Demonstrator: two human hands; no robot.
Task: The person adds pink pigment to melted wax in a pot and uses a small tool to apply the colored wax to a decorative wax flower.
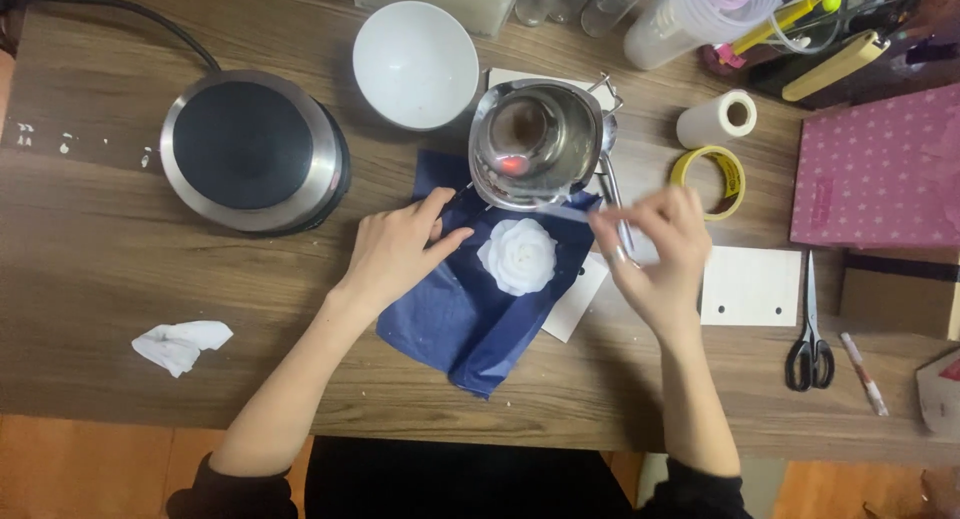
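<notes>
Head view looks straight down on a wooden table [90, 269]. Left hand [395, 249] lies flat and relaxed, fingers spread, on a dark blue cloth [460, 319], holding nothing, its fingertips near a white rose-shaped candle [518, 256] that sits on the cloth between the two hands. Right hand [660, 244] is pinched on a thin pale stick [560, 212], which reaches leftward over the top edge of the candle, just below a steel pot [535, 141]. The pot stands at the upper edge of the cloth, its handle pointing toward the right hand; a red glint shows inside it, and what it holds cannot be told. A white card [575, 304] pokes out from under the cloth on the right.

Left of the pot stands a white bowl [415, 64], and farther left a round hot plate [250, 149] with its cable running off the table. A crumpled tissue [180, 344] lies near the front left edge. To the right are a yellow tape ring [712, 179], a white roll [717, 117], a white punched card [752, 286], scissors [810, 329] and a pink dotted box [880, 169].
</notes>
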